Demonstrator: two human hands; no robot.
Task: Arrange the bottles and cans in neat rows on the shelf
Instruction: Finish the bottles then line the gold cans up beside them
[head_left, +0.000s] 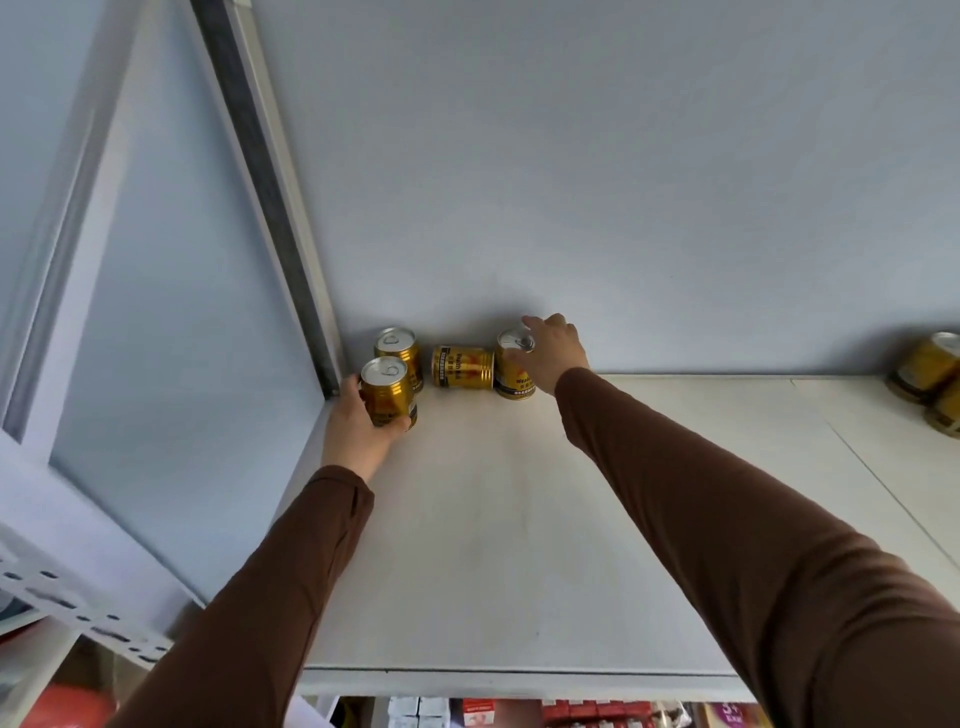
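Fingers of our left hand (358, 415) are wrapped round the front can (388, 392) by the shelf's (519, 519) left corner, another upright can (399, 353) just behind. Between our hands one tipped can (462, 367) lies sideways and could roll if bumped. Right hand (550, 353) is curled over the right can (514, 371), whose top could slip.

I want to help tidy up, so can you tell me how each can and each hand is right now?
Front left can: upright, gripped by left hand.
Back left can: upright, free.
Middle can: lying on its side.
Right can: upright, right hand grasping its top.
Far-right cans: tipped over, partly cut off.
Shelf: mostly bare.
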